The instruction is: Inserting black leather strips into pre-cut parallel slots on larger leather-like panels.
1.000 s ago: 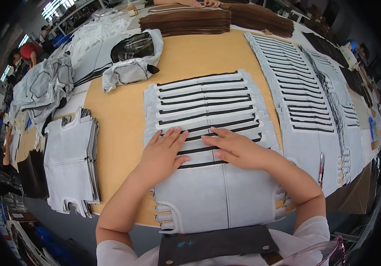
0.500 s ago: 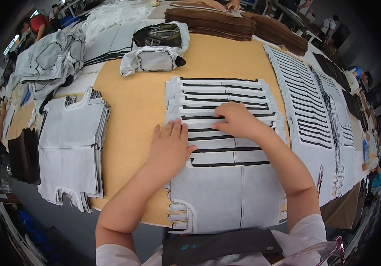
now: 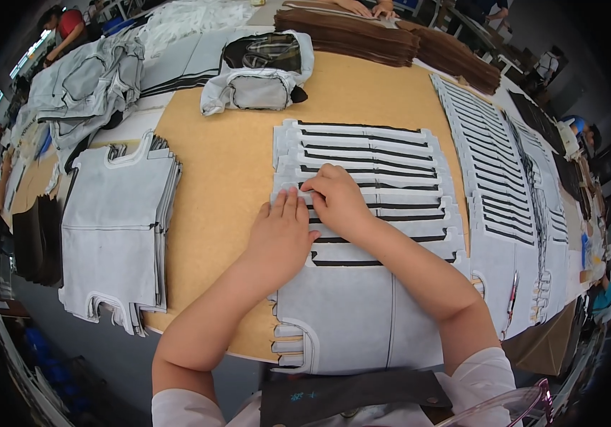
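Wide tan-topped table (image 3: 202, 167); dark grey floor (image 3: 127, 356); bright light strips (image 3: 29, 55) upper left.

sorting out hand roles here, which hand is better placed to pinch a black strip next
Probably the right hand: its fingers are bent over the black strips, while the left hand lies flatter along the grey panels' left edge.

Grey panels (image 3: 355, 306) partly hidden by left hand (image 3: 281, 231), by right hand (image 3: 339, 205); glasses (image 3: 547, 391), cut off below
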The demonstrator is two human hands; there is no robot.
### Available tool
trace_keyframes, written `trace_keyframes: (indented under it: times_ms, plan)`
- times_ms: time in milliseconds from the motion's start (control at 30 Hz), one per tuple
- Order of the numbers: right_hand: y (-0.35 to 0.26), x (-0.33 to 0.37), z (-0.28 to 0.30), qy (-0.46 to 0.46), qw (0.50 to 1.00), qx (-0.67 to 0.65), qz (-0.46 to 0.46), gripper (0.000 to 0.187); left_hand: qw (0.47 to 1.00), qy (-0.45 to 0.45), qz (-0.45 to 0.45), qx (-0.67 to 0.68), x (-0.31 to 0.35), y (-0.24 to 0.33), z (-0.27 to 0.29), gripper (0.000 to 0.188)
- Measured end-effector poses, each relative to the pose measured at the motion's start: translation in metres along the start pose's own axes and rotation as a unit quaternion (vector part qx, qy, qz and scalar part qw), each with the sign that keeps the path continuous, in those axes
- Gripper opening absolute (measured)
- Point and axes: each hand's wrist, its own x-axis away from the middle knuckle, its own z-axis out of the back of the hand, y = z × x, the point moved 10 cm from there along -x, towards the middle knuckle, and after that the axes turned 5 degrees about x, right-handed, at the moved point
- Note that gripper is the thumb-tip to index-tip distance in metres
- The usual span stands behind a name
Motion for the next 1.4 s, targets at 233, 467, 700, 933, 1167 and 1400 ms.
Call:
trace_keyframes:
  times_ms: [233, 467, 700, 933, 1167, 1400]
  plan:
    - [-0.028, 0.009, -0.002, -0.051, 0.977, 0.171, 0.112, 0.015, 1.0, -0.007, 0.002, 0.0, 0.001, -0.001, 0.002, 0.054]
    - [0.007, 0.016, 0.026, -0.005, 0.995, 0.083, 0.053, 0.028, 1.0, 0.012, -0.012, -0.009, -0.002, 0.0, 0.008, 0.047]
    - [-0.007, 0.022, 0.022, -0.05, 0.981, 0.144, 0.119, 0.025, 0.999, 0.043, -0.001, -0.01, -0.018, 0.007, 0.012, 0.05]
    - [0.005, 0.023, 0.027, -0.054, 0.99, 0.101, 0.085, 0.026, 0.996, 0.07, 0.033, -0.052, -0.021, 0.01, 0.006, 0.048]
    - [0.034, 0.029, 0.053, -0.028, 0.999, 0.035, 0.019, 0.024, 0.997, 0.069, 0.016, -0.028, -0.013, 0.005, 0.007, 0.05]
    - [0.021, 0.025, 0.048, -0.105, 0.99, 0.079, 0.053, 0.029, 0.991, 0.054, 0.027, -0.119, -0.013, 0.013, -0.007, 0.065]
